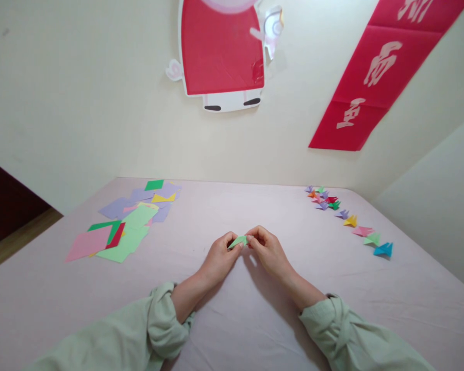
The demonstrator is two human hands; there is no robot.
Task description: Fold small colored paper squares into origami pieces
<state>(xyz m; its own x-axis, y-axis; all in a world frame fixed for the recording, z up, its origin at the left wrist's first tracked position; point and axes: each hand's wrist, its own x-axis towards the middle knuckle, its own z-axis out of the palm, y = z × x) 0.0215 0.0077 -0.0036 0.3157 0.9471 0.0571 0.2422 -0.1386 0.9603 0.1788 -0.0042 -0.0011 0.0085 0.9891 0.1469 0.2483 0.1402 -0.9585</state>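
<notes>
A small folded piece of light green paper [238, 241] is held between both hands, above the middle of the table. My left hand [221, 256] pinches its left part between thumb and fingers. My right hand [268, 249] is closed on its right end, with the fingertips covering that corner. Both hands are close together, almost touching at the paper. The fingers hide part of the folds, so I cannot make out its full shape.
On the left lie loose sheets of coloured paper [88, 242], overlapping in a pile. A row of small folded paper figures [384, 250] runs along the right side of the pinkish cloth-covered table [201, 211]. A wall [139, 129] stands behind the table.
</notes>
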